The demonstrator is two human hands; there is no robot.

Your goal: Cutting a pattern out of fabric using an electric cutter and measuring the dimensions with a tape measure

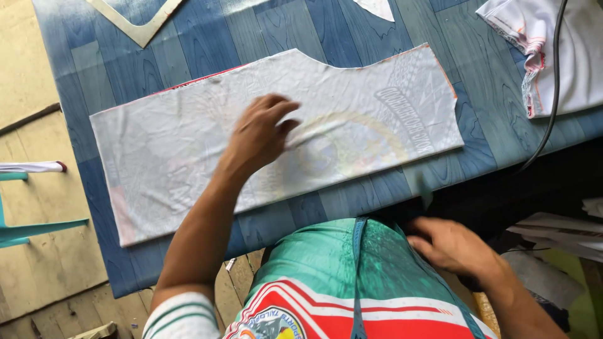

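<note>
A cut piece of white fabric with faint printed patterns and a curved neckline notch lies flat on a blue wood-grain table. My left hand rests palm down on the middle of the fabric, fingers spread and slightly curled. My right hand hangs below the table's near edge by my waist, fingers curled. Whether it holds anything is unclear. A green, white and red shirt covers my torso in the foreground.
A pale cardboard pattern piece lies at the table's far left. More white fabric with red trim is heaped at the far right, with a black cable across it. A teal chair stands on the wooden floor at left.
</note>
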